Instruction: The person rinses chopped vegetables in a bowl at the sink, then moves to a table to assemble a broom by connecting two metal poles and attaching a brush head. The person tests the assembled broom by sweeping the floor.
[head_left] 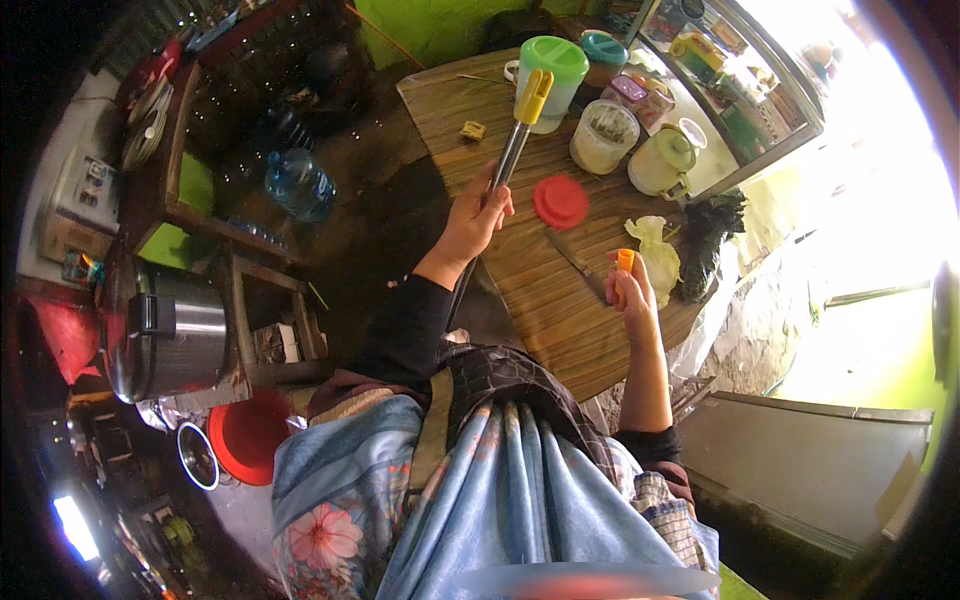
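Observation:
My left hand is wrapped round a long metal pole with a yellow plastic end piece. The pole stands tilted over the table, and its dark lower part runs down past my wrist. Closed over the right side of the table, my right hand grips a small orange piece, tube-like at the top; most of it is hidden by the fingers. Beside that hand lie a knife and a pale crumpled leaf-like thing. A red round lid rests between my hands.
On the wooden table stand a green-lidded jug, a white tub and a pale green pitcher. A glass display case borders it. A black plastic bag sits right. A large water bottle is left.

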